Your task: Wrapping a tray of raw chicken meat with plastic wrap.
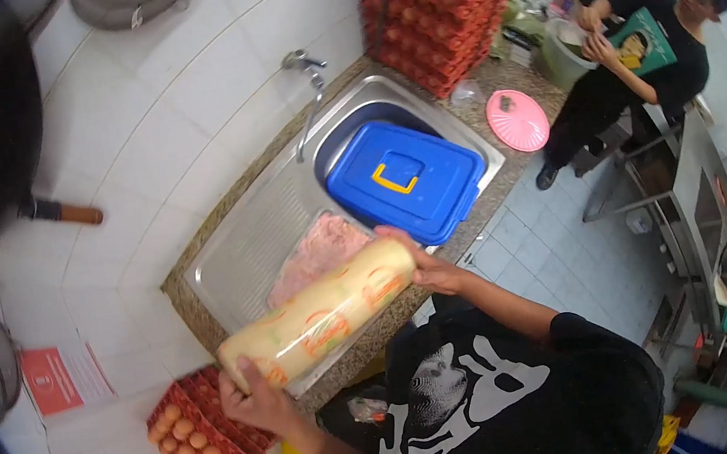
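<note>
I hold a large pale yellow log in printed clear film [325, 315] by its two ends, tilted up to the right. My left hand [259, 399] is closed round its lower left end, with the thumb on top. Round the upper right end curls my right hand [424, 265]. Just behind the log, pink minced meat [321, 249] lies in a shallow tray, partly hidden by the log. Near my right hand, a blue lidded box [439, 171] with a yellow handle sits over the sink basin.
A metal sink [236, 267] with a tap [310, 96] is set into the granite counter. Red egg trays [444, 5] are stacked at the back; more eggs [192, 442] stand at lower left. A pink lid [518, 120] lies at right, near another person handling something over a tub [566, 53].
</note>
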Demonstrator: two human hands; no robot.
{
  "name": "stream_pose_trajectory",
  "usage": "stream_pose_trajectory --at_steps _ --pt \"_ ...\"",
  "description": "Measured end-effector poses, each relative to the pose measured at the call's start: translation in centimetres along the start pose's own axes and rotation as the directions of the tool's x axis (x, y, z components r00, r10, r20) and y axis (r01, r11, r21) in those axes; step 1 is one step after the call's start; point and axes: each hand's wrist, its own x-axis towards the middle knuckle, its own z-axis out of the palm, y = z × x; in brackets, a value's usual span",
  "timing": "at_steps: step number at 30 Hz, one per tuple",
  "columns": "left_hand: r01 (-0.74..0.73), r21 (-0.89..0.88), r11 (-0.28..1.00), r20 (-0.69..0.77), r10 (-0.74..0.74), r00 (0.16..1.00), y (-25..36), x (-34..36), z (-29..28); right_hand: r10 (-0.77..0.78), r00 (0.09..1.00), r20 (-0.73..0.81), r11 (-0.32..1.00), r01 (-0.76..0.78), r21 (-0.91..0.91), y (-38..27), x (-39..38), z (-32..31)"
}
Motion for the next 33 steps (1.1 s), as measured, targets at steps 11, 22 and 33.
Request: stream_pose_trajectory --at_steps 11,22,33 --pt "0.176 -0.27 0.947 0.528 -0.007 0.849 -2.1 -4.7 25.3 -0.488 0.797 -0.355 0.736 0.157 -0.659 -24.9 -3.8 -14.3" --pt "0.184 -0.166 0.969 0.558 -0.061 0.828 -6.7 -7.1 31.8 -0.634 0.769 -0.079 -0.156 -0.228 -0.961 -37.0 5.0 -32.0" --pt "0.178 0.204 0.963 0.041 -0.19 0.981 -15.5 -7.6 18.8 -0.49 0.847 -0.204 -0.018 -0.244 -0.97 -33.6 11.5 -44.4"
